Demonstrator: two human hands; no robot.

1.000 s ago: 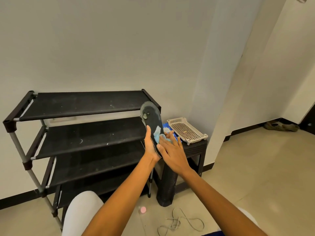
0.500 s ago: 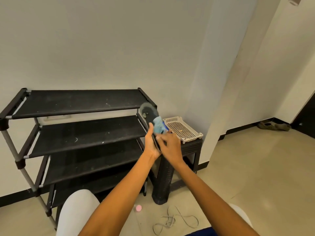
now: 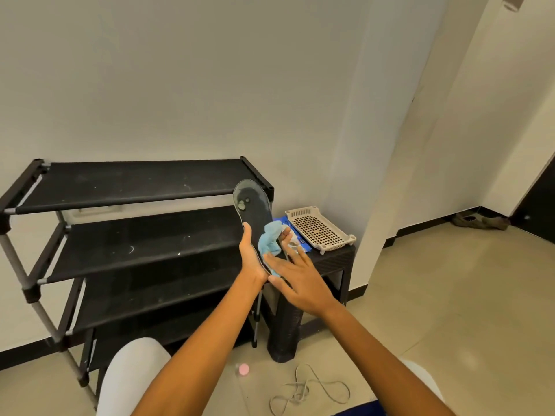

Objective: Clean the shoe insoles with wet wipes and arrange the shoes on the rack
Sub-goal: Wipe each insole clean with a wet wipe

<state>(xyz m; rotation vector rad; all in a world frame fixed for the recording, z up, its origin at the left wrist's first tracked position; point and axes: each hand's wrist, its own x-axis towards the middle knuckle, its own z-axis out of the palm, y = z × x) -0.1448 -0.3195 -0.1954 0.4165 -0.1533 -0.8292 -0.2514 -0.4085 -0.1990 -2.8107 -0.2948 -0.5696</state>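
My left hand [image 3: 251, 259] grips the lower end of a dark grey insole [image 3: 253, 210] and holds it upright in front of the black shoe rack [image 3: 129, 187]. A crumpled light blue wet wipe [image 3: 269, 238] lies against the insole's lower half. My right hand [image 3: 295, 279] presses the wipe onto the insole with flat, spread fingers. A blue pack of wipes [image 3: 295, 235] lies on the small black side table [image 3: 333, 259], partly hidden behind my fingers. No shoes stand on the rack's shelves.
A beige perforated tray [image 3: 319, 228] sits on the side table. Grey shoelaces [image 3: 309, 391] and a small pink cap [image 3: 242, 369] lie on the tiled floor. My knees [image 3: 132, 376] show at the bottom. A brown pair of shoes [image 3: 480, 222] lies by the far wall.
My right hand has slid the wipe down from the insole's upper part to its lower half, and its fingers have flattened out. The insole stays upright in my left hand.
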